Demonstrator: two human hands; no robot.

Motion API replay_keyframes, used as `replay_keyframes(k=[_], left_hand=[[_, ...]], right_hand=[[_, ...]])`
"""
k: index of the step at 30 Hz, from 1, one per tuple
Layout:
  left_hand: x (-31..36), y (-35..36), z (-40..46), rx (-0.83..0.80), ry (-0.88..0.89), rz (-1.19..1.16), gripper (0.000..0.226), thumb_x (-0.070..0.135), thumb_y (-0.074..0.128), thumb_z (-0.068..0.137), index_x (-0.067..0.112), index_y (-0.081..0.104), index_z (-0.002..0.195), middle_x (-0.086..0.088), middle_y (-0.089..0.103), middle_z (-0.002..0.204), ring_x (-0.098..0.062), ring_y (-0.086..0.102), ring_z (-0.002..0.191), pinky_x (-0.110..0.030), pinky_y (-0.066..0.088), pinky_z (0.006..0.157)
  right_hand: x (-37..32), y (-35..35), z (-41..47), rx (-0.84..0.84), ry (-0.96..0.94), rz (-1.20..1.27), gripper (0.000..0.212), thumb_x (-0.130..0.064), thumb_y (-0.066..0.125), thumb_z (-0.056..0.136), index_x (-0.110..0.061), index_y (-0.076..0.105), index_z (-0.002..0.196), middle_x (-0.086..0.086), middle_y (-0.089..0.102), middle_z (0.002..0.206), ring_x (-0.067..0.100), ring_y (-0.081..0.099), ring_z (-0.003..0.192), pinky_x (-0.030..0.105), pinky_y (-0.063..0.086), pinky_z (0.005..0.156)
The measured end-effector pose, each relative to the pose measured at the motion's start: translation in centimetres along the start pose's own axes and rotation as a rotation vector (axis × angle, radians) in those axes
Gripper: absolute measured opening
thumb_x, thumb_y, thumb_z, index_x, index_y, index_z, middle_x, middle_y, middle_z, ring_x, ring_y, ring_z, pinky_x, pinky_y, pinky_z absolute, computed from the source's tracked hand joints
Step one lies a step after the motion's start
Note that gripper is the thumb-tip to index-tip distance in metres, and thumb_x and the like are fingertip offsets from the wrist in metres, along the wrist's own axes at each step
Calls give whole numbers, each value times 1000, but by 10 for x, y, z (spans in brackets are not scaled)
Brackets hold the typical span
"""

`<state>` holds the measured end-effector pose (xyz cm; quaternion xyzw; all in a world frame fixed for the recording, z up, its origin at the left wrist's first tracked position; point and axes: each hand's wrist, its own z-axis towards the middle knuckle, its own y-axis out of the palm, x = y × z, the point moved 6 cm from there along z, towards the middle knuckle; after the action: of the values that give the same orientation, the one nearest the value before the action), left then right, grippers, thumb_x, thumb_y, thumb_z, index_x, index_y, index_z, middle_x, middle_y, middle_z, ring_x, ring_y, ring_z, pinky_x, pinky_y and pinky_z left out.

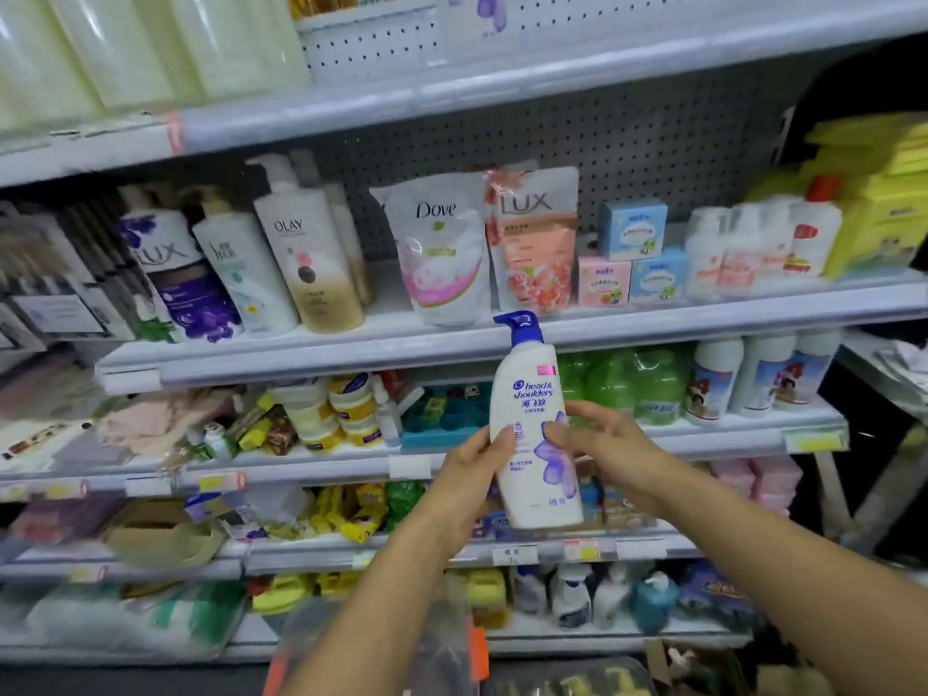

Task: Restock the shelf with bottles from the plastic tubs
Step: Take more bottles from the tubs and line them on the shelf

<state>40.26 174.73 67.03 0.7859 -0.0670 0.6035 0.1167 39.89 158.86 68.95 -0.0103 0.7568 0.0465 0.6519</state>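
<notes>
At centre-left of the frame my left hand (469, 482) wraps its fingers round the side of the white shampoo bottle (535, 434), held upright at centre before the shelf (351, 354). To its right my right hand (610, 452) pinches the label side. I judge it should go up beside the pump bottles (251, 263), label outward, base set flat first.

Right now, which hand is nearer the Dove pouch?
Left. The left hand grips the shampoo bottle almost straight below the Dove pouch; the right hand holds it further right.
</notes>
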Motion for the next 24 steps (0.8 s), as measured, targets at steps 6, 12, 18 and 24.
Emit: replay_keyframes(k=[6, 12, 18, 24], left_hand=[[75, 15, -11, 54, 200, 133, 18, 26, 54, 101, 21, 64, 115, 3, 75, 102, -9, 71, 83, -29, 60, 74], [121, 27, -25, 50, 335, 176, 23, 23, 64, 95, 21, 66, 118, -2, 74, 110, -27, 70, 103, -54, 54, 92], [162, 35, -35, 61, 449, 165, 36, 15, 67, 93, 18, 59, 128, -8, 69, 118, -23, 70, 100, -45, 58, 88], [221, 33, -35, 58, 556, 194, 40, 13, 67, 92, 19, 55, 130, -13, 65, 118, -19, 68, 94, -36, 62, 78]], right_hand=[[-72, -6, -11, 20, -160, -73, 28, -18, 72, 84, -16, 67, 112, 6, 75, 102, 22, 71, 86, 40, 54, 79], [-125, -9, -24, -12, -232, -73, 24, -14, 66, 89, -10, 64, 113, 13, 74, 82, 19, 66, 60, 25, 50, 57], [-162, -13, -26, 0, -324, -95, 25, -17, 69, 88, -15, 65, 113, 15, 73, 87, 15, 67, 62, 32, 51, 67], [-216, -10, -15, 8, -422, -103, 30, -20, 71, 86, -11, 64, 114, 10, 74, 96, 16, 70, 66, 36, 52, 64]])
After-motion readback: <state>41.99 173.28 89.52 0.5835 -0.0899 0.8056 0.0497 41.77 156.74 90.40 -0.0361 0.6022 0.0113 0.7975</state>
